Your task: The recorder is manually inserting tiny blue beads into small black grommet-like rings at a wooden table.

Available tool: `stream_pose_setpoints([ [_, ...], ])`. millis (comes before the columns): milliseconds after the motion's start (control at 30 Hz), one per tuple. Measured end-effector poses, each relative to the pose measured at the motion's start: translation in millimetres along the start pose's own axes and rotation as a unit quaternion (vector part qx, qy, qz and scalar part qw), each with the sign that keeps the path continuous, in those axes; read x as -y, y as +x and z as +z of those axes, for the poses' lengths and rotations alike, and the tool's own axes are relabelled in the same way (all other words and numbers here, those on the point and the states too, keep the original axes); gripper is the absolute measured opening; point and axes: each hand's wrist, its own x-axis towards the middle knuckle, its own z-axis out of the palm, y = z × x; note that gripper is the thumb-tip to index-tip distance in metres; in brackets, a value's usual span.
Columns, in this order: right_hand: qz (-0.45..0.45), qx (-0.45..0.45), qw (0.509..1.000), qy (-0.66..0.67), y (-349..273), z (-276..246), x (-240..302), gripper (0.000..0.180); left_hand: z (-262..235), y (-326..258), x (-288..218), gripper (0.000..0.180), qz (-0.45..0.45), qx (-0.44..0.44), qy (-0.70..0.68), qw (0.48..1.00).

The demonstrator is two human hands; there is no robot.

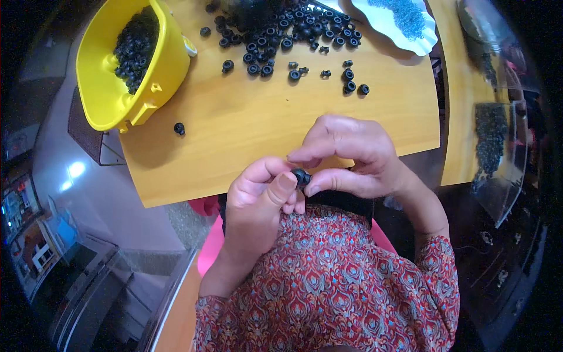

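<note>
In front of my body, just over the near edge of the table, a small black plastic part (302,176) is held between my hands. My left hand (255,202) pinches it between thumb and curled fingers. From the other side, the thumb of my right hand (358,154) meets the part, with its bent fingers arched above. Fingertips hide much of the part, so its full shape does not show. One loose black piece (179,128) lies on the tabletop to the left, away from both hands.
A yellow tub (97,108) with many black pieces stands at the far left of the wooden table (234,146). Black ring-shaped parts (267,70) are heaped at the back. A white wavy dish (427,44) holds tiny bluish pieces. A clear container (509,176) sits at right.
</note>
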Motion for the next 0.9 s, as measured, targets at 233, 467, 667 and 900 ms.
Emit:
stream_pose_setpoints([
  [233,-0.055,-0.07,0.987,-0.137,-4.8,12.3,15.3,0.025,-2.3,-6.0,4.4,0.012,0.085,0.009,0.027,0.996],
  [467,-0.064,-0.124,0.986,-0.092,-8.8,31.1,16.0,0.019,-9.8,-11.5,9.1,0.012,0.23,0.034,0.146,0.962],
  [667,-0.039,-0.132,0.988,-0.067,-12.7,33.4,23.4,0.019,-4.5,-19.4,7.6,0.033,0.147,0.043,0.128,0.98],
  [900,0.05,-0.123,0.989,-0.067,-8.4,35.0,28.6,0.013,-22.3,-18.6,28.0,0.028,0.193,-0.017,0.338,0.921],
])
